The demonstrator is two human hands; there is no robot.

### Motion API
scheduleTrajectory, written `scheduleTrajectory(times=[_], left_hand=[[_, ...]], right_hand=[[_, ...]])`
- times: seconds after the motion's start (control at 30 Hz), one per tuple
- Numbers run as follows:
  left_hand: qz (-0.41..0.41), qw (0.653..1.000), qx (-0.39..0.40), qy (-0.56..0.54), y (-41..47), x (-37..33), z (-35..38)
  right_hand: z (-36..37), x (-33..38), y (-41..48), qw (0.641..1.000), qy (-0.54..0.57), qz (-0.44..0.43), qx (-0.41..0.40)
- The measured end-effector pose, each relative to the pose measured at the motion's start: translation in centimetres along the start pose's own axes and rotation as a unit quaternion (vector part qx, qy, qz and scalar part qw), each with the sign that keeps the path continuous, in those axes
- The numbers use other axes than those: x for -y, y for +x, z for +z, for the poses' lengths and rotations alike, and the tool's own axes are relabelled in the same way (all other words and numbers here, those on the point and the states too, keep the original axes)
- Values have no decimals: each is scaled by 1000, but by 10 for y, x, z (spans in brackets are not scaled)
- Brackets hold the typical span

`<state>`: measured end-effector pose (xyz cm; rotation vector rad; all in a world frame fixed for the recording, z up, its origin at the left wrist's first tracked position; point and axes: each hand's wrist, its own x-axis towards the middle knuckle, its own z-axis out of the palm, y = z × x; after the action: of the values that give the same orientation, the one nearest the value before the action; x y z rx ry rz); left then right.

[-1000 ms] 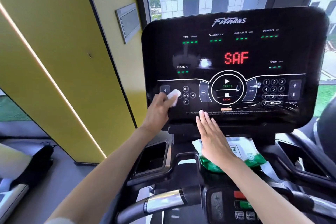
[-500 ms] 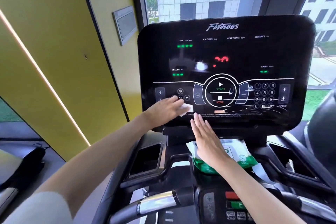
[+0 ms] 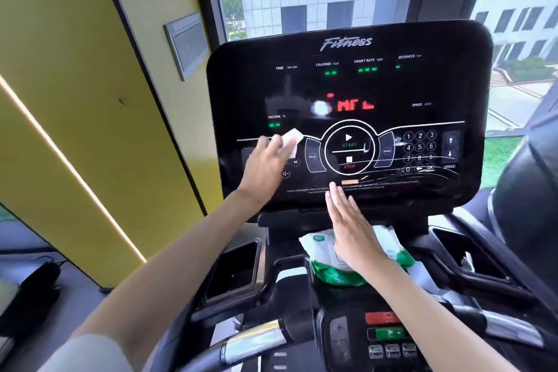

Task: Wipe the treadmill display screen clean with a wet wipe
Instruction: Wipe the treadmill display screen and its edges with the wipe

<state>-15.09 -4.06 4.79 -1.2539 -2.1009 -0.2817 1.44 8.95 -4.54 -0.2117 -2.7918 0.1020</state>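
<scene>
The black glossy treadmill display screen (image 3: pixel 347 84) fills the middle of the head view, with red and green lights and white button markings. My left hand (image 3: pixel 265 166) holds a small folded white wet wipe (image 3: pixel 291 139) against the screen's lower left, just left of the START/STOP ring. Wet streaks show along the screen's lower right by the number pad. My right hand (image 3: pixel 353 232) lies flat with straight fingers; its fingertips touch the screen's bottom edge and its palm is over the wipe pack.
A green and white wet wipe pack (image 3: pixel 326 263) lies on the console shelf under my right hand. Black cup holders (image 3: pixel 235 272) sit on both sides. Below are a chrome handlebar (image 3: pixel 253 341) and red and green buttons (image 3: pixel 383 326). A yellow wall stands left, windows behind.
My left hand swept the wipe right along the screen's lower edge, then up to the line left of the START ring. The view shifted slightly; my right hand stayed put.
</scene>
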Motion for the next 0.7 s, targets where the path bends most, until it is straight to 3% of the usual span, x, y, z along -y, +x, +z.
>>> scheduleTrajectory(times=[0.07, 0.1, 0.13, 0.2, 0.23, 0.27, 0.33, 0.4, 0.43, 0.47, 0.5, 0.53, 0.6, 0.63, 0.7], left_hand=[[208, 974, 58, 62, -10, -7, 4], [245, 964, 63, 77, -7, -4, -1], [211, 973, 54, 71, 0, 0, -4], [0, 1000, 9, -19, 13, 4, -9], [-94, 994, -1, -54, 16, 2, -10], [-125, 990, 4, -63, 16, -3, -10], [6, 999, 42, -20, 8, -12, 1], [229, 968, 95, 45, -7, -10, 9], [279, 954, 100, 56, -9, -4, 8], [265, 957, 102, 52, -8, 3, 6], [195, 976, 94, 23, -6, 7, 3], [78, 994, 71, -23, -3, 10, 2], [-132, 987, 5, -91, -7, 5, 0], [-160, 982, -4, -98, -11, -4, 1], [-60, 993, 60, -85, -23, -29, 8]], right_hand=[[-3, -1, 0, 1000, 4, -9, 0], [-4, -1, 0, 1000, 4, -12, 1], [-4, -2, 0, 1000, 5, -13, 1], [-4, -1, -1, 1000, 10, -9, 1], [-3, 0, -2, 1000, 10, -7, 1], [-2, 0, -1, 1000, 11, -5, 1], [-2, 0, -1, 1000, 8, -6, 2], [-2, -2, 0, 1000, 6, -9, 7], [-2, -3, -1, 1000, 9, -9, 10], [-2, -3, -1, 1000, 12, -9, 13], [-3, -2, -2, 1000, 14, -8, 13], [-3, -1, -2, 1000, 14, -6, 11], [-3, 1, -2, 1000, 12, -2, 12], [-3, 2, -1, 1000, 11, -1, 14], [-4, 1, 0, 1000, 9, -2, 18]])
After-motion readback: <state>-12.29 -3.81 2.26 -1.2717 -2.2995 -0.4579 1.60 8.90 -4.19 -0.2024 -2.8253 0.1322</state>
